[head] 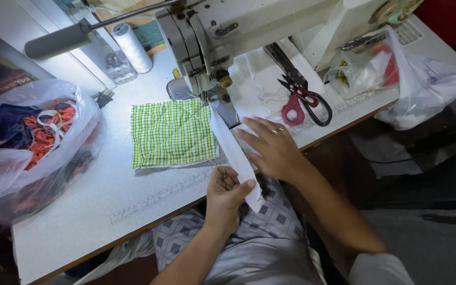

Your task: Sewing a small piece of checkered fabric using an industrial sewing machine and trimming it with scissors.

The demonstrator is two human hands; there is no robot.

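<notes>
Fabric piece (172,133): green/yellow/white check. Strip (233,153): plain white. Thread spool (132,47): white. Scissors (297,101): one pink-handled, one black. Table (80,206): light grey, wood-brown edge. Clear bag (22,142): navy, orange-red, white trims. Trousers (270,221): grey, dark square print.

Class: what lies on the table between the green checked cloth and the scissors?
In the head view, the white strip runs between the checked cloth and the scissors, with the machine's plate and white fabric behind it.

Both hands (249,169) hold a white strip (234,153) beside green checked cloth (172,132).
</notes>
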